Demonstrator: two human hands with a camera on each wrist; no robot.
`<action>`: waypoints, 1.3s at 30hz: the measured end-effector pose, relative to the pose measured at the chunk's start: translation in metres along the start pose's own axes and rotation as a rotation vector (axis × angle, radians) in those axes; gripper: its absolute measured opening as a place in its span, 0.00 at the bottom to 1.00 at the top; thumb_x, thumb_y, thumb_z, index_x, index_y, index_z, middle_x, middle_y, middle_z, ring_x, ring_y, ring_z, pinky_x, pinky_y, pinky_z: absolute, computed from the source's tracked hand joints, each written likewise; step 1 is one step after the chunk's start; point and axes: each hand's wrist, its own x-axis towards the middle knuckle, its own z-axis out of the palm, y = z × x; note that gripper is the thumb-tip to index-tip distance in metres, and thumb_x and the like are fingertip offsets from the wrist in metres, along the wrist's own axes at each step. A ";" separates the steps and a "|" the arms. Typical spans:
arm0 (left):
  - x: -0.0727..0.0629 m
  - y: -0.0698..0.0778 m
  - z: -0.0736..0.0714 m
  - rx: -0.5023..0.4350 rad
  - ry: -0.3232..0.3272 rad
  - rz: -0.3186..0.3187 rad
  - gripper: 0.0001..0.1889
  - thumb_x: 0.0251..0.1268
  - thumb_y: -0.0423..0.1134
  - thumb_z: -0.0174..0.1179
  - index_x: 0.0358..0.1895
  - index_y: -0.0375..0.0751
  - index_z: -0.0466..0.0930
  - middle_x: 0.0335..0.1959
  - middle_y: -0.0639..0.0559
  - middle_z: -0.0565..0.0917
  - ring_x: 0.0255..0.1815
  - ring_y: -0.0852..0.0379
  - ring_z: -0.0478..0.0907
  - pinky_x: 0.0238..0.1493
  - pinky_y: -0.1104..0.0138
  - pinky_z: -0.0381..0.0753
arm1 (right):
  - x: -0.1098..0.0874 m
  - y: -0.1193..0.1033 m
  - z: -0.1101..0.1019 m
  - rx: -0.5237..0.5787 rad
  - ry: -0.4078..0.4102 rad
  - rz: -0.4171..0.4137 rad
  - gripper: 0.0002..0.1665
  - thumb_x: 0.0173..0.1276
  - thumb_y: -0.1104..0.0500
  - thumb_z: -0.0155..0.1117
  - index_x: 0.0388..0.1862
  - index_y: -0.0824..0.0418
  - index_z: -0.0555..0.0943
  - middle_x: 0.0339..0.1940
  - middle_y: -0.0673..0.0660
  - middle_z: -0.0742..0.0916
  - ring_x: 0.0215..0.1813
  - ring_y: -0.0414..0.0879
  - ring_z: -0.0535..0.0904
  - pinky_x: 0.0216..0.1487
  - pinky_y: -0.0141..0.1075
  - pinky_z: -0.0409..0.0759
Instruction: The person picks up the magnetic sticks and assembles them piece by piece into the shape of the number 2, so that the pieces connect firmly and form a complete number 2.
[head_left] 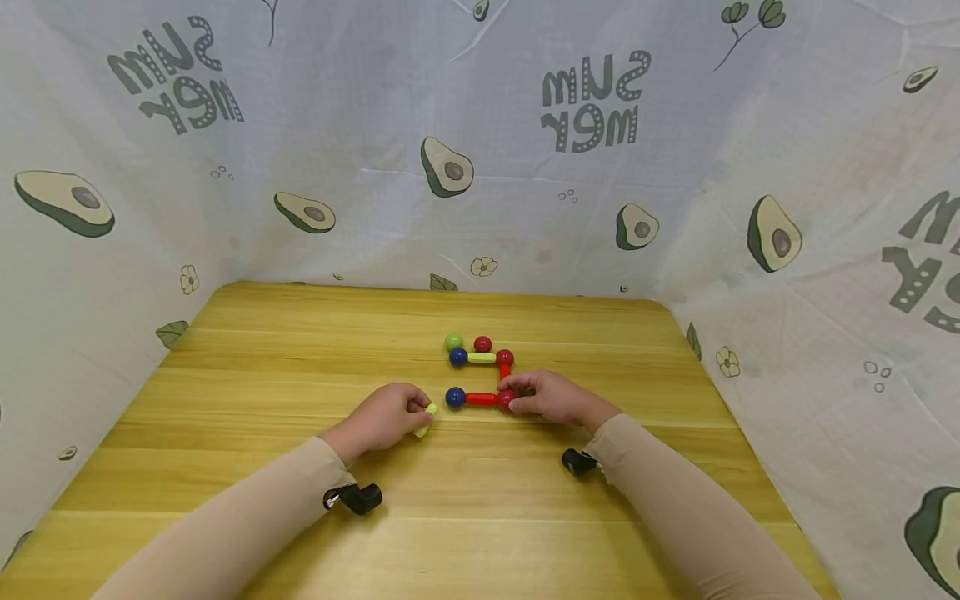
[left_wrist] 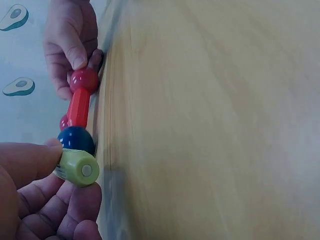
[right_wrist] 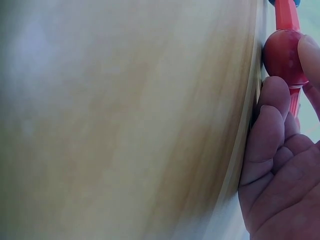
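Note:
Between thumb and fingers, my left hand (head_left: 387, 417) pinches a yellow-green magnetic rod (left_wrist: 81, 167), whose end shows a small round metal dot. Just right of it lies a blue ball (head_left: 455, 397), joined by a red rod (head_left: 481, 399) to a red ball (right_wrist: 283, 56). My right hand (head_left: 553, 397) grips that red ball with thumb and fingertips. From there another red rod (head_left: 506, 370) runs back to a second red ball (head_left: 505, 357). A yellow-green rod (head_left: 482, 357) links this one to a second blue ball (head_left: 458, 357), so the joined pieces form a shape open on the left.
Behind the joined pieces lie a loose-looking green ball (head_left: 453, 342) and another red ball (head_left: 483, 343). The wooden table (head_left: 300, 358) ends at a printed cloth (head_left: 360, 158) that hangs at the back and both sides. A black wrist camera (head_left: 362, 498) sits below the left hand.

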 end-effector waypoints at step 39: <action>0.010 0.019 0.033 -0.105 0.057 -0.074 0.14 0.71 0.44 0.71 0.47 0.39 0.80 0.36 0.51 0.85 0.34 0.57 0.80 0.37 0.67 0.79 | 0.002 0.000 -0.001 0.007 -0.001 0.002 0.21 0.75 0.57 0.70 0.65 0.54 0.84 0.55 0.57 0.86 0.54 0.50 0.79 0.64 0.46 0.80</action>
